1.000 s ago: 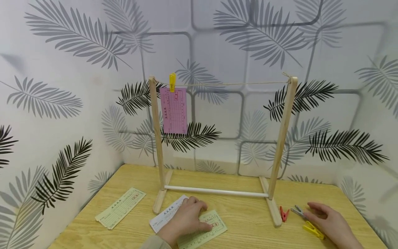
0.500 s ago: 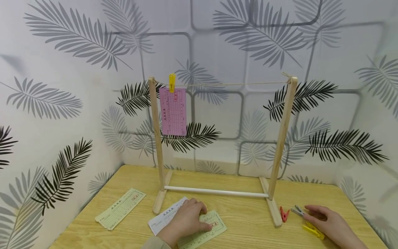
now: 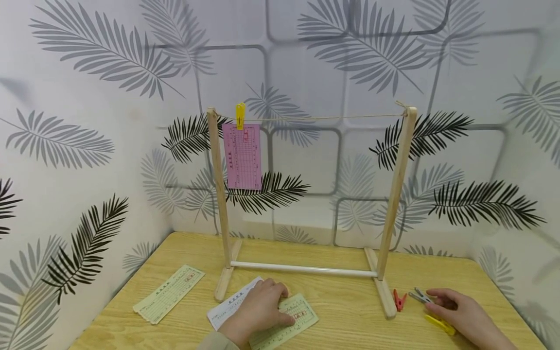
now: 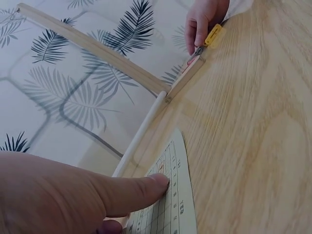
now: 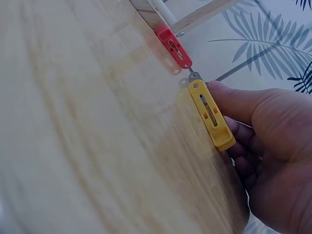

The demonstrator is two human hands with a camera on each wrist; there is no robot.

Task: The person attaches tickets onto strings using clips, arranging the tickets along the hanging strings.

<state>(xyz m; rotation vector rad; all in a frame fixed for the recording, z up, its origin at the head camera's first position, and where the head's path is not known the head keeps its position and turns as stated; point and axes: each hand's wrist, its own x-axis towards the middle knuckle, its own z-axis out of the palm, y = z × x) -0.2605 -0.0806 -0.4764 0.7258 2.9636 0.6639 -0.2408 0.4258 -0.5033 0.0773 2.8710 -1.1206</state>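
Leaf-print walls enclose a wooden table (image 3: 341, 311) with a wooden rack (image 3: 393, 194) on it; a pink slip (image 3: 243, 155) hangs from its string by a yellow peg (image 3: 240, 115). Left hand (image 3: 258, 313) lies flat, fingers straight, pressing a green slip (image 3: 302, 313) that overlaps a white slip (image 3: 227, 307). More green slips (image 3: 168, 293) lie further left. Right hand (image 3: 459, 316) rests beside a yellow clothespin (image 3: 439, 324), fingers loosely curled, touching a grey clothespin (image 3: 419, 295); whether it grips is unclear. Red clothespin (image 3: 398, 300) sits by the rack's foot.
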